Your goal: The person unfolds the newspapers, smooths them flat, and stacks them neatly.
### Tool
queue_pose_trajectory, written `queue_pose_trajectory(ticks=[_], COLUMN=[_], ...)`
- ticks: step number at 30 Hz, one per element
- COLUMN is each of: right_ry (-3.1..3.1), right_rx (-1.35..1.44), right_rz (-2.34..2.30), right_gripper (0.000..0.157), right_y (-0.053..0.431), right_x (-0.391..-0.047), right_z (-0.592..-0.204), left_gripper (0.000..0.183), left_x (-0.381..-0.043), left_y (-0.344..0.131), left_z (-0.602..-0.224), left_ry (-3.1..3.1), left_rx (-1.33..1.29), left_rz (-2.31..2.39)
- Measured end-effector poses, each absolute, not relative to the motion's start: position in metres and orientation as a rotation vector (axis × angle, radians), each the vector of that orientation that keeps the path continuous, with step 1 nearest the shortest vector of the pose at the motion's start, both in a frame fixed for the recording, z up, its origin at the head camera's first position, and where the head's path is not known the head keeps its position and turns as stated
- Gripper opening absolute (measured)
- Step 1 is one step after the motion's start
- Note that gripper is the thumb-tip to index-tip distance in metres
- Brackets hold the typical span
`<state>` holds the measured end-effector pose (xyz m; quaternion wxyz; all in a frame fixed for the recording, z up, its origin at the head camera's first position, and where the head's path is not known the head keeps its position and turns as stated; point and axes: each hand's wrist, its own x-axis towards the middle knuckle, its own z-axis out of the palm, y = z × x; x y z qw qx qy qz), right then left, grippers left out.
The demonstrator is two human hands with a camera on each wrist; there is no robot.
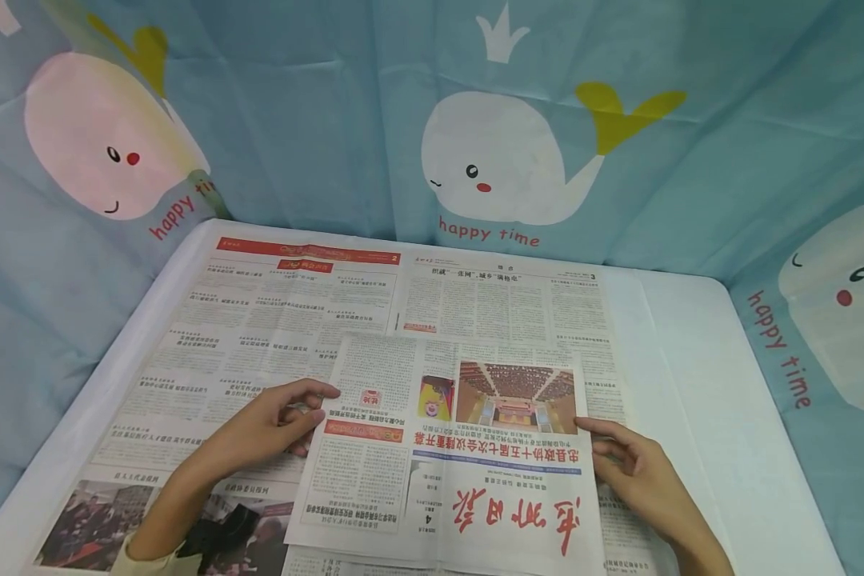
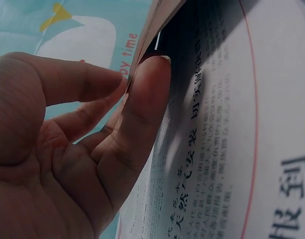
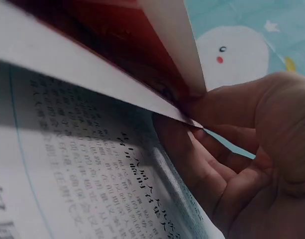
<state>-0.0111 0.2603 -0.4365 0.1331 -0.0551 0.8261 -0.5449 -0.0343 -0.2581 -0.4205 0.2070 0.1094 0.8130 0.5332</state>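
Observation:
A folded newspaper (image 1: 500, 472) with red title characters and a hall photo lies upside down to the head view, held by its two sides. My left hand (image 1: 266, 428) pinches its left edge between thumb and fingers; in the left wrist view the fingertips (image 2: 150, 79) meet at the paper's edge. On the opposite side my right hand (image 1: 637, 472) pinches the right edge, and the right wrist view shows the thumb over the sheet (image 3: 102, 84) with fingers beneath it. Below the held paper, a larger newspaper (image 1: 259, 320) is spread open on the table.
The white-covered table (image 1: 698, 352) shows bare cloth to the right of the newspapers. A blue curtain (image 1: 331, 128) with printed whales stands along the back and sides. A black strap (image 1: 219, 532) is round the left wrist.

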Motion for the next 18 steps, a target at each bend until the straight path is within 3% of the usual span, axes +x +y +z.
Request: queue_pose_trajectory(ticks=[4, 10, 18], right_ry=[2.524, 2.927, 3.075], right_rx=[-0.124, -0.305, -0.528], right_rz=[-1.518, -1.365, -1.449], right_gripper=[0.04, 0.024, 0.035], right_y=[0.2587, 0.2552, 0.2553], right_x=[-0.0112, -0.0107, -0.0122], right_z=[-0.4401, -0.4451, -0.44], left_gripper=[0.04, 0.037, 0.036], left_x=[-0.0351, -0.0352, -0.0349], left_y=[-0.2584, -0.2587, -0.2575], left_z=[-0.4192, -0.4189, -0.4187], left_ry=[2.271, 2.293, 2.214], left_rx=[0.297, 0.334, 0.43], left_rz=[1.442, 1.406, 1.487])
